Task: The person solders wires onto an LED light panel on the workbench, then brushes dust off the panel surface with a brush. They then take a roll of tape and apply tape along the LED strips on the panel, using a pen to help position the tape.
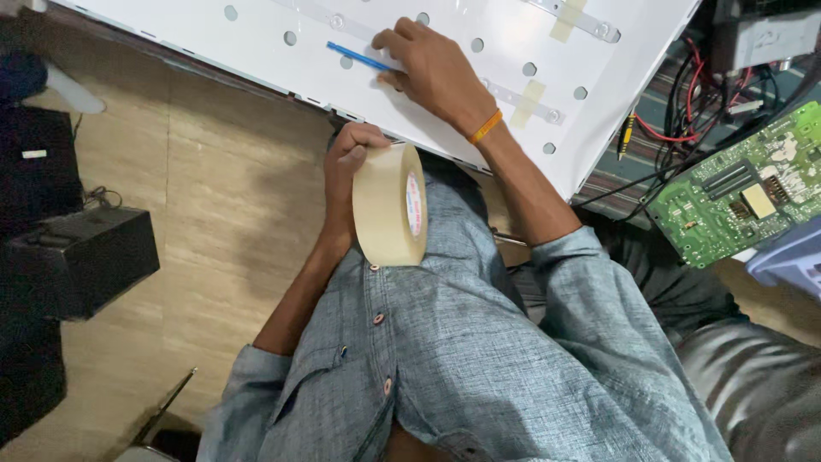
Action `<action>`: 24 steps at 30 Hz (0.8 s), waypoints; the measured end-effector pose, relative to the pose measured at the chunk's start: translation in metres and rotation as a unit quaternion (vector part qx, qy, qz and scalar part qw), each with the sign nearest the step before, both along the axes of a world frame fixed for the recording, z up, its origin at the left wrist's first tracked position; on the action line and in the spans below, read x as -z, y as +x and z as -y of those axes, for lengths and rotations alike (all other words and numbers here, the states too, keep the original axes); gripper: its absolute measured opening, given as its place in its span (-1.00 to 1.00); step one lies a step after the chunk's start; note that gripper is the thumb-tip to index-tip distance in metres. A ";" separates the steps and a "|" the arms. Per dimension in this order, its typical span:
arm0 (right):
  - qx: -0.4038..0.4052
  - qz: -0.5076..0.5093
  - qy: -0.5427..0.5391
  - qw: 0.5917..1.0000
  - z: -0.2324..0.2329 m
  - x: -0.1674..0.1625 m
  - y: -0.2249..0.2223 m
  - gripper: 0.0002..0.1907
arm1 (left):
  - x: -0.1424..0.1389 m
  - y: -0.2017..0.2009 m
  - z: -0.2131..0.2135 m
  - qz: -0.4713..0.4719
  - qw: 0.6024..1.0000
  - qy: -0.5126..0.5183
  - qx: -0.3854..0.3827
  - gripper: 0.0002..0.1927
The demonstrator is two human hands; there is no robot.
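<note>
Head camera looks steeply down, close above hands [402, 111].

green circuit board [742, 190], black box [79, 259]

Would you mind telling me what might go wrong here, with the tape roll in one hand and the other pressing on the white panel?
The tape roll, held off the panel by the left hand, might slip. The right hand could knock the blue pen or lift nearby tape pieces.

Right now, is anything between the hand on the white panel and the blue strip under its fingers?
Nothing visible: the right hand rests directly on the blue strip on the white panel.
</note>
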State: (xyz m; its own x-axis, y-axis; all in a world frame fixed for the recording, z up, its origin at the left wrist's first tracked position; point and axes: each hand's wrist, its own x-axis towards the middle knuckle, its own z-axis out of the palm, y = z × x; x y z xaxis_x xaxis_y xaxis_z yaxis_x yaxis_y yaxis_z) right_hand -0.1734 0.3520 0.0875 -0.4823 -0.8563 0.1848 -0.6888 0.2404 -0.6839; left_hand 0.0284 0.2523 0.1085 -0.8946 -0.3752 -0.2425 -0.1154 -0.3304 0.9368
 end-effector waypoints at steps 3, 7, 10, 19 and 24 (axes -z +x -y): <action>0.029 0.102 0.064 0.992 -0.020 -0.005 0.026 -0.85 | -0.003 0.001 -0.002 -0.016 0.999 -0.010 -0.026 -0.69; 0.041 0.104 0.016 0.994 -0.063 -0.011 0.062 -0.75 | -0.001 0.000 -0.001 -0.032 0.999 0.002 -0.030 -0.70; 0.095 0.117 0.048 0.987 -0.097 -0.014 0.071 -0.62 | 0.005 -0.010 -0.001 -0.020 1.000 -0.006 0.003 -0.74; 0.306 -0.002 0.038 0.951 -0.157 0.007 0.024 -0.71 | 0.006 -0.038 -0.021 -0.071 0.986 0.103 0.108 -0.74; 0.256 -0.071 0.060 0.962 -0.166 0.023 0.018 -0.68 | 0.006 -0.044 -0.034 -0.078 0.980 0.098 0.154 -0.73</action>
State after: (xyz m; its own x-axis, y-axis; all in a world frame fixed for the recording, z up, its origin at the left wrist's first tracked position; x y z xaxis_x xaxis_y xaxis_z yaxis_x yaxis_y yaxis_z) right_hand -0.1555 0.5184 0.0642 -0.8234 -0.5331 0.1946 -0.5443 0.6447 -0.5367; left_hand -0.0152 0.2867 0.1028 -0.9899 -0.0424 -0.1352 -0.0988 -0.4777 0.8730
